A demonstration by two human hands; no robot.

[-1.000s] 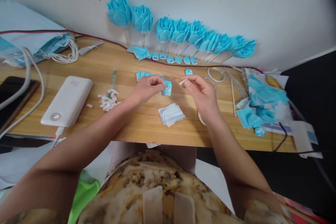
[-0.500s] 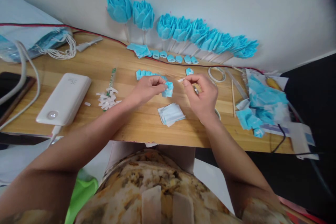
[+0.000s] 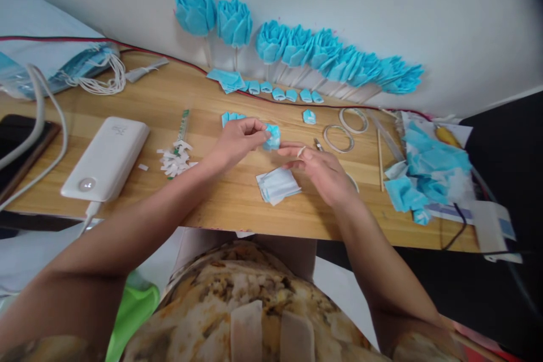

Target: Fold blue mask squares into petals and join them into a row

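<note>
Scrap of blue material (image 3: 272, 138) sits pinched between thumb and fingers of the left hand (image 3: 242, 138), above the wooden table (image 3: 229, 198). Just beside it is the right hand (image 3: 323, 172), its fingers loosely stretched, with a small white strip (image 3: 301, 152) near the thumb (pinched or merely stuck, I cannot tell). Pale sheets (image 3: 278, 185) lie stacked nearer the person; blue flowers (image 3: 271, 42) line the wall (image 3: 441, 28).

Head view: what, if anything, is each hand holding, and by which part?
The left hand pinches a blue piece by its left edge. The right hand has a white strip, its hold unclear.
</note>
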